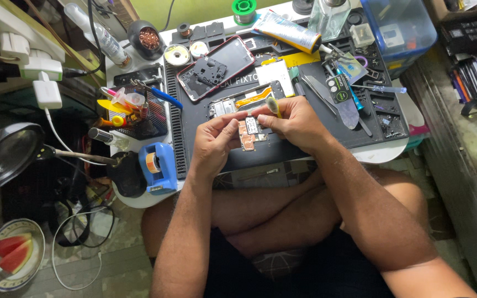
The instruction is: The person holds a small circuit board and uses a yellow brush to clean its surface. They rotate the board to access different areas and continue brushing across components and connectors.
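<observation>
Two hands work a small circuit board over a dark repair mat.

Both forearms reach forward from crossed legs, wrists bent inward so the hands meet above the near edge of the mat (205, 118). The left hand (215, 139) pinches the board (249, 132) by its left edge, fingers (228, 126) curled and clenched on it. The right hand (292, 120) steadies the board's right side and grips a thin yellow-handled tool (272, 105) that points up and away. The board sits between the two thumbs, just above the mat; its lower part is copper-coloured. What the tool's tip touches is hidden by the fingers. An opened phone (216, 67) lies farther back on the worktop.
</observation>
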